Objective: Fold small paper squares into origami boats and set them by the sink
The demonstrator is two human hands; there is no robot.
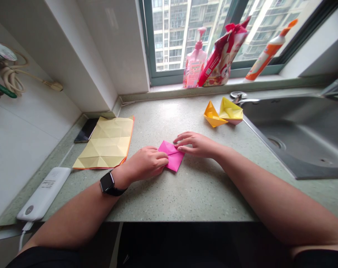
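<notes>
Near the front middle of a speckled pale-green bench (191, 197), a small piece of bright pink paper (174, 160), folded flat into a rough square turned cornerwise, with a folded edge across it. Over its left corner, the left hand (149, 162), fingers curled close together; pressing or pinching the paper, impossible to tell which. At its upper right edge, the right hand (197, 144), palm down, fingers loosely spread, fingertips touching the paper. On the left wrist, a black watch (107, 182). Farther left, a creased pale yellow sheet (104, 141) with orange edges showing beneath, a dark phone (85, 131) at its upper left side and, closer to the front, a white power bank (45, 193) with a white cable (21, 240) at its near end. Beyond the right hand, close together, an orange folded shape (212, 116) and a yellow folded shape (230, 109). At far right, a steel sink (286, 172). Along the windowsill (169, 89), a pink pump bottle (195, 69), a red bag (224, 56) and an orange-and-white bottle (265, 57). Outside, tall buildings (171, 22).
</notes>
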